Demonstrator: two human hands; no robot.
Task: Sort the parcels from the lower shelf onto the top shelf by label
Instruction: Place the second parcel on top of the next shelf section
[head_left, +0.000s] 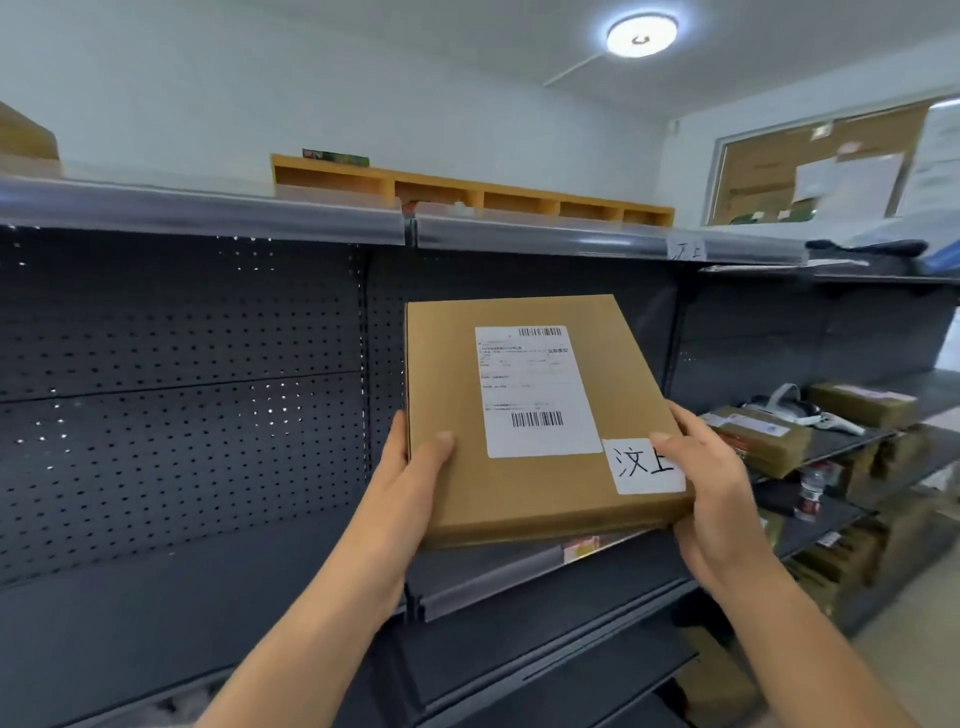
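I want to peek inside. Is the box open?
Shut. The box shows flat, unbroken cardboard with the shipping label stuck on top.

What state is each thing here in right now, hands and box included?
Flat cardboard parcel: lifted, tilted, label side facing the camera.
Handwritten tag: stuck on the parcel's corner, partly under a thumb.
Left hand: gripping the parcel's left edge.
Right hand: gripping the parcel's right corner.
Top shelf: parcel not yet on it.
Ceiling light: on.

Grey top shelf bearing a wooden cubby rack, lower shelf with taped parcels
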